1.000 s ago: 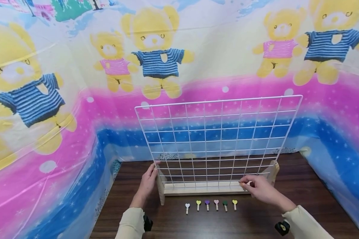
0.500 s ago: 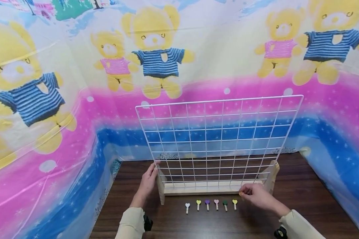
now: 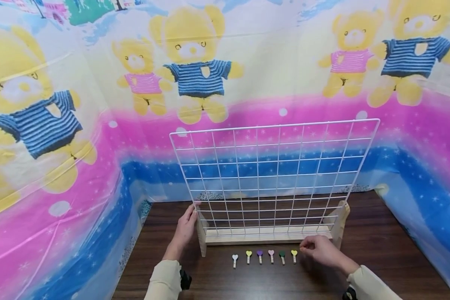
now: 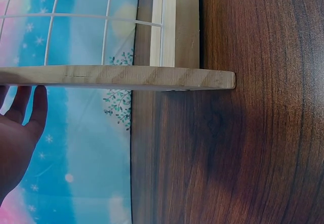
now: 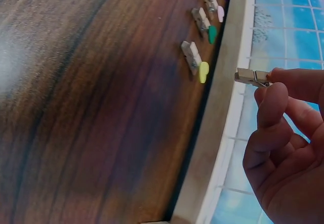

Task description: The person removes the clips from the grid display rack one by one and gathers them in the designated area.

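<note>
A white wire grid [image 3: 277, 178] stands upright in a wooden stand [image 3: 262, 238] on the dark table. My left hand [image 3: 186, 225] is at the stand's left side piece [image 4: 116, 77]; in the left wrist view its fingertips touch the outer face of the wood. Between thumb and index finger, my right hand [image 3: 318, 248] pinches a small wooden clothespin [image 5: 248, 76], its free end pointing away from the fingers. The clothespin's other end is hidden by the fingertips. The right hand is low in front of the stand's right part, beside the yellow heart clothespin [image 3: 294, 255].
Several heart clothespins lie in a row before the stand, among them a white one [image 3: 235, 260], a purple one [image 3: 260, 255] and a green one [image 3: 282, 256]. Behind the brown table [image 3: 217, 283] hangs a cloth [image 3: 270, 62] printed with bears.
My right hand has come down and toward me from the grid's lower bars, with the clothespin still pinched. The left hand stays at the side piece.
</note>
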Available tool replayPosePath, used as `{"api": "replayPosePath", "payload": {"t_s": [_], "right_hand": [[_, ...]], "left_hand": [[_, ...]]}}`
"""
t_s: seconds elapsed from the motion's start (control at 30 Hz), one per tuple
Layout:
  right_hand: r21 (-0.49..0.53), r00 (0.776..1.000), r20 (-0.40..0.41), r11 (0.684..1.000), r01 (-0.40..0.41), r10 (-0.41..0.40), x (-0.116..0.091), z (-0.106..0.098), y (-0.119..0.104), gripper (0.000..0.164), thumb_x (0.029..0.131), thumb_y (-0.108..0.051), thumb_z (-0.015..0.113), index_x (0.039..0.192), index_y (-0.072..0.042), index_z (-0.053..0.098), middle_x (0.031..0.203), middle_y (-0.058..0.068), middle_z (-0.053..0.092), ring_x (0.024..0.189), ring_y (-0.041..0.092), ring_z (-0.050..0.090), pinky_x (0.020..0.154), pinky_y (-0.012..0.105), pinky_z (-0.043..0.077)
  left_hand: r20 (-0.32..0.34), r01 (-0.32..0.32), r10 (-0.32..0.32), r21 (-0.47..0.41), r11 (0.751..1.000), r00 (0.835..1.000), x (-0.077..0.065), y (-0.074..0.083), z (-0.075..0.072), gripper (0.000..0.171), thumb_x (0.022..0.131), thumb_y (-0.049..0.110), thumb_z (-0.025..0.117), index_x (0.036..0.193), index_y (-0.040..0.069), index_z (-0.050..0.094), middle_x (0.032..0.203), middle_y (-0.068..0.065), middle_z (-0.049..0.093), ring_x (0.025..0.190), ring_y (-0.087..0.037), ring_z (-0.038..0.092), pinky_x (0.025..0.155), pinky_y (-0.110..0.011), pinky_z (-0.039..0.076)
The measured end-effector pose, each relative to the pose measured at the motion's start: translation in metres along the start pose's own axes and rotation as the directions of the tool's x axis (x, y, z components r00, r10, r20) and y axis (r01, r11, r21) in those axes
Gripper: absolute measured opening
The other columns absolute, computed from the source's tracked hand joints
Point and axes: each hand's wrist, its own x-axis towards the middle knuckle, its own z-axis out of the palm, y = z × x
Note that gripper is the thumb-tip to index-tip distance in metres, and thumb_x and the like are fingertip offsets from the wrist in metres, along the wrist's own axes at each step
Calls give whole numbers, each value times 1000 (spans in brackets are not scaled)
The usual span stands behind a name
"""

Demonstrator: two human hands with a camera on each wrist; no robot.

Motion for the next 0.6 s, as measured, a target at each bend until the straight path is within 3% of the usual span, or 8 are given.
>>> {"api": "replayPosePath", "payload": {"t_s": [0.13, 0.43, 0.6], "right_hand": [[-28, 1000, 18, 1000, -7, 7, 0, 6, 3, 6, 87, -9, 65, 87, -3, 67, 71, -1, 62, 52, 11, 54, 47, 26, 45], [-34, 1000, 12, 999, -11, 11, -2, 15, 13, 4, 83, -6, 67, 82, -4, 65, 69, -2, 60, 49, 11, 53, 45, 26, 45], [-65, 999, 11, 997, -51, 52, -1, 20, 22, 5, 82, -5, 68, 79, -8, 65, 65, -5, 57, 47, 10, 52, 44, 26, 43]], "left_hand": [[-2, 2, -2, 4, 1000, 1000, -3, 7, -1, 32, 101, 4, 40, 132, -1, 48, 133, -27, 47, 119, -40, 45, 95, -54, 35], [-12, 1, -1, -12, 1000, 1000, -4, 6, -1, 32, 101, 5, 41, 131, 1, 50, 134, -26, 48, 118, -39, 46, 95, -55, 35], [-16, 0, 0, -6, 1000, 1000, -5, 7, -1, 32, 101, 5, 41, 131, 2, 51, 132, -26, 49, 115, -38, 47, 94, -53, 35]]}}
